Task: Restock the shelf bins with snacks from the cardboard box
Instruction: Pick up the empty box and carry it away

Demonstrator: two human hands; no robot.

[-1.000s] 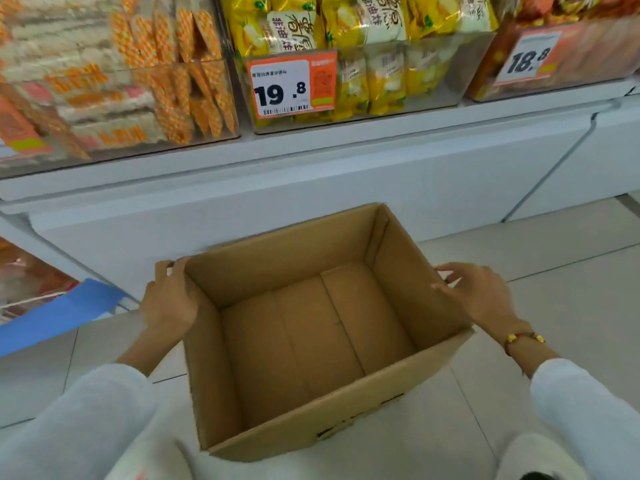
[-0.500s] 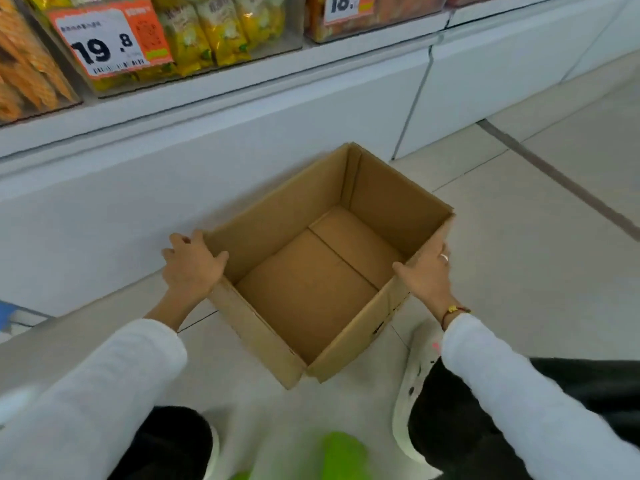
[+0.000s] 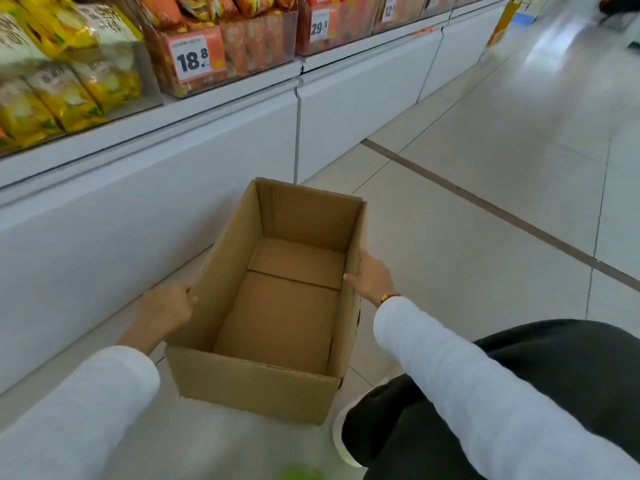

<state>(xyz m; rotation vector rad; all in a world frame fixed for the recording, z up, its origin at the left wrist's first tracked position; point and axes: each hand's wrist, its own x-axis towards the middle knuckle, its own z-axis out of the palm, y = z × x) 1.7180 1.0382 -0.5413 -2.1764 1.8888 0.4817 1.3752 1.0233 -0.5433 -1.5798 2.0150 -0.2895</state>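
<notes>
An open cardboard box (image 3: 256, 386) stands on the tiled floor in front of the shelf, and nothing lies inside it. My left hand (image 3: 166, 308) grips its left wall near the rim, fingers curled. My right hand (image 3: 372, 277) holds the right wall, thumb over the rim and fingers on the outside. Clear shelf bins run along the top: yellow snack packs (image 3: 62, 81) at the left, orange packs (image 3: 242, 43) behind an 18.8 price tag (image 3: 192, 58), and a further bin with a 29.8 tag (image 3: 319, 27).
The white shelf base (image 3: 138, 209) runs along the left, close to the box. Open tiled aisle floor (image 3: 502, 174) stretches to the right and far end. My dark trouser leg (image 3: 554, 368) and white shoe (image 3: 341, 441) are just right of the box.
The box has turned and shifted to the right along the shelf, held in both hands; the view has swung right too, from the 19.8 bin toward the 18.8 and 29.8 bins.
</notes>
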